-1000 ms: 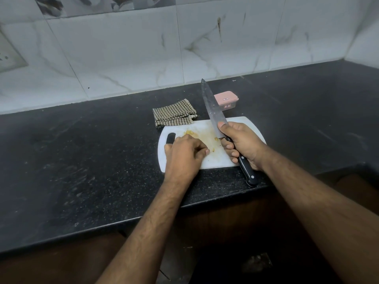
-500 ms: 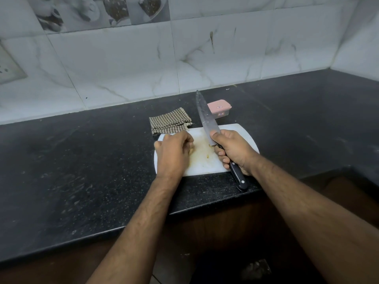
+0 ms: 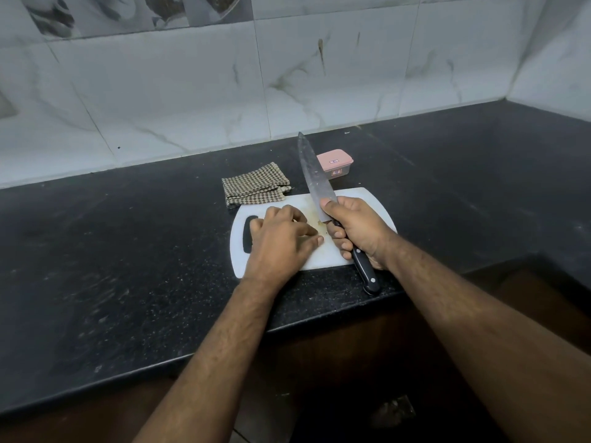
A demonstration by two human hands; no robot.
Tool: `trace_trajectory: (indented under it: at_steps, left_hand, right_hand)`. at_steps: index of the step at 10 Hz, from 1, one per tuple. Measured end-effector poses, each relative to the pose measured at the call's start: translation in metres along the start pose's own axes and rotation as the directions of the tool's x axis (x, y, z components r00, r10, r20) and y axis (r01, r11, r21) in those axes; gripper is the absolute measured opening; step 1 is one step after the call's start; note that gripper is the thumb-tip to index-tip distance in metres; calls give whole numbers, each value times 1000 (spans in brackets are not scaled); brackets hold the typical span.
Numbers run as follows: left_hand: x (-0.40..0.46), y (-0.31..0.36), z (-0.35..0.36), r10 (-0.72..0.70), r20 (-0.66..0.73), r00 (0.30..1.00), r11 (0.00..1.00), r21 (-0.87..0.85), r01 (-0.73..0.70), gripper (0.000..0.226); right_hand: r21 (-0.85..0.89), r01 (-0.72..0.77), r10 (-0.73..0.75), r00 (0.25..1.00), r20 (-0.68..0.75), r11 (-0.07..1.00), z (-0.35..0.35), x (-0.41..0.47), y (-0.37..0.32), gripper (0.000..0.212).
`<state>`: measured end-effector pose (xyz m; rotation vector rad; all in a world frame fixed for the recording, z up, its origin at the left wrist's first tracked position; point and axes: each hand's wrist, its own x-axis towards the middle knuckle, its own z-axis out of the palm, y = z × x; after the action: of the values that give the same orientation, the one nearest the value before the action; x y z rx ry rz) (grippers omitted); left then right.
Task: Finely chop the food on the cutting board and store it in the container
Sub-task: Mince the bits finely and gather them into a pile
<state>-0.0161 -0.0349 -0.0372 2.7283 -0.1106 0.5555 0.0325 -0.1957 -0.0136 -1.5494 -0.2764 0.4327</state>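
Food still mid-chop, container waiting behind the board

Food (image 3: 315, 222) here is a small yellowish bit, too small to name, sitting on the white cutting board (image 3: 377, 207) in the gap between the two hands. Most of it is hidden under the left hand (image 3: 281, 241), which lies over it with fingers curled down; I can't tell if it actually pinches a piece or just pins it. The right hand (image 3: 355, 231) is wrapped tight around the black-handled chef's knife (image 3: 315, 177), choked up near the blade, with the tip raised and pointing away toward the wall.

To do this step well, I'd say keep the left fingertips tucked back behind the knuckles and bring the blade down just beside them. Rock it through rather than hack, because the pieces are tiny and will scatter. The pink-lidded container (image 3: 335, 161) sits on the dark surface (image 3: 128, 251) just behind the board with its lid on, so that needs opening before anything gets scraped in. A checked cloth (image 3: 254, 188) lies beside the board's far left corner.

Compared with half a second ago, the left hand has slid back toward the near edge, so the board's black handle slot shows again. The knife grip and angle look about the same.
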Motion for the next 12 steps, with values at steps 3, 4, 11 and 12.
trace_trajectory:
  at_steps: [3, 4, 11, 12]
  left_hand:
    - [-1, -6, -5, -53, -166, 985, 998, 14, 56, 15]
    - [-5, -12, -9, -115, -206, 972, 993, -39, 110, 14]
    - [-38, -13, -28, -260, -117, 958, 966, -48, 256, 14]
    - [-38, -14, -26, -230, -87, 969, 973, -50, 227, 14]
  right_hand:
    - [-9, -1, 1, 1000, -6, 1000, 1, -1, -1, 25]
    - [-19, -2, 2, 1000, -11, 1000, 1, -1, -1, 24]
    - [-57, -10, 9, 1000, -20, 998, 4, -2, -2, 25]
    - [-59, -9, 8, 1000, -20, 998, 4, -2, -2, 25]
